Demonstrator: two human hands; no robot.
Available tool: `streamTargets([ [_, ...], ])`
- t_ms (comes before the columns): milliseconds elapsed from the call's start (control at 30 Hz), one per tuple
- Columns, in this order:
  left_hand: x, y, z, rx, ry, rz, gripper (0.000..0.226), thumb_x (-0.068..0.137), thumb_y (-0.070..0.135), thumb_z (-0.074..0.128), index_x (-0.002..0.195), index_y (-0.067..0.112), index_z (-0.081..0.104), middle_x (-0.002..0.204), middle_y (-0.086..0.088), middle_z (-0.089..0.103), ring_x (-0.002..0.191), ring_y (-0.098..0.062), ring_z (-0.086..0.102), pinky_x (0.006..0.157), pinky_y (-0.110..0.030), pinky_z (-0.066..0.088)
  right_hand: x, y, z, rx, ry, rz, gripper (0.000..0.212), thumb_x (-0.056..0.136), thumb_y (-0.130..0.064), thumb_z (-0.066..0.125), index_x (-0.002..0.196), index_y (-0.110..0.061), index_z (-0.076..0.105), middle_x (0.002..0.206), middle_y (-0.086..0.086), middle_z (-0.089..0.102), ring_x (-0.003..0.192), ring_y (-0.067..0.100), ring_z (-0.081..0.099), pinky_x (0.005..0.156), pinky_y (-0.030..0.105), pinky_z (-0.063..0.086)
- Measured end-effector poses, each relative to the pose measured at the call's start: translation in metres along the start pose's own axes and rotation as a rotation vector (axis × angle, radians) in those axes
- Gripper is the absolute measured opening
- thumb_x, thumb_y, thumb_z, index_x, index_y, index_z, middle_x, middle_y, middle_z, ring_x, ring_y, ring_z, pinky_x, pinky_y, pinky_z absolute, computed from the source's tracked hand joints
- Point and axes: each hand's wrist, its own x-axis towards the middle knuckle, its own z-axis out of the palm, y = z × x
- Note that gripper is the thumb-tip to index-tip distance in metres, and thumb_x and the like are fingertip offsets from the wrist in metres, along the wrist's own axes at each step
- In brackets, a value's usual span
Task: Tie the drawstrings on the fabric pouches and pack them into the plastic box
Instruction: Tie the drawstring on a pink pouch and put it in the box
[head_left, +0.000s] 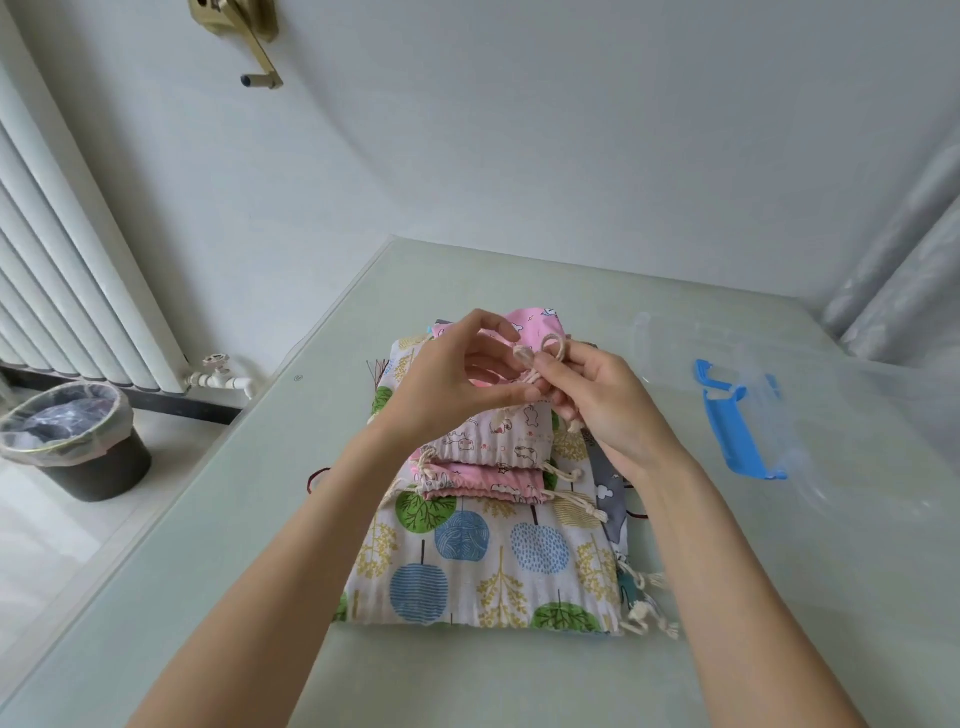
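Both hands up over the pouch stack (483, 561) mid-counter (208, 597): left hand (457, 379) and right hand (602, 400) each with a pinching grip on the cream drawstring (540, 353) (looped) of the pink pouch (535, 325). Clear plastic box (758, 415), blue clips, off right.

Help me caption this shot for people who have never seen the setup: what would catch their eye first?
First, the two hands at the centre: the left hand and right hand pinch a cream drawstring, looped above a pink pouch. Under them a stack of printed pouches rests on a large tree-print pouch on the pale table. To the right stands a clear plastic box with blue clips.
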Motion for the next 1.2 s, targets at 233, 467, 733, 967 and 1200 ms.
streamTargets([
  [233,-0.002,-0.002,-0.005,0.062,0.022,0.094,0.026,0.072,0.018,0.080,0.089,0.015,0.060,0.082,0.002,0.069,0.074,-0.007,0.067,0.065,-0.026,0.049,0.003,0.003,0.001,0.190,-0.114,0.041,0.020,0.083,-0.027,0.059,0.089,-0.011,0.068,0.070,-0.002,0.050,0.060,0.005,0.040,0.050,0.016,0.029],
  [467,-0.003,0.000,-0.009,0.049,0.059,0.096,0.027,0.071,0.033,0.072,0.087,0.016,0.057,0.076,0.012,0.070,0.081,-0.007,0.067,0.084,-0.022,0.049,-0.004,-0.007,-0.001,0.000,-0.145,-0.135,0.006,0.083,-0.021,0.061,0.082,-0.016,0.063,0.075,0.000,0.060,0.060,0.002,0.050,0.057,0.012,0.041],
  [733,-0.003,0.003,-0.007,-0.056,-0.032,0.018,0.018,0.081,-0.002,0.068,0.080,0.009,0.054,0.074,0.000,0.066,0.068,-0.013,0.067,0.069,-0.021,0.052,-0.003,-0.005,-0.004,-0.383,0.057,-0.387,0.016,0.077,-0.008,0.074,0.079,-0.022,0.068,0.070,-0.019,0.064,0.068,0.000,0.060,0.067,0.011,0.044],
  [967,-0.003,0.004,-0.009,-0.131,-0.024,-0.013,0.003,0.086,0.009,0.065,0.084,0.010,0.063,0.068,-0.005,0.066,0.069,-0.020,0.066,0.073,-0.032,0.051,0.000,0.002,0.008,-0.950,0.355,-0.794,0.011,0.077,-0.001,0.068,0.086,-0.008,0.067,0.082,-0.004,0.063,0.078,0.007,0.050,0.071,0.010,0.035],
  [1200,-0.002,0.004,-0.004,-0.178,-0.061,-0.036,0.023,0.093,0.013,0.052,0.113,0.018,0.065,0.091,0.005,0.068,0.077,-0.009,0.065,0.074,-0.021,0.051,0.003,0.008,0.004,-0.951,0.430,-1.031,0.008,0.081,0.004,0.065,0.078,-0.003,0.067,0.078,0.004,0.067,0.079,0.017,0.057,0.075,0.020,0.046],
])
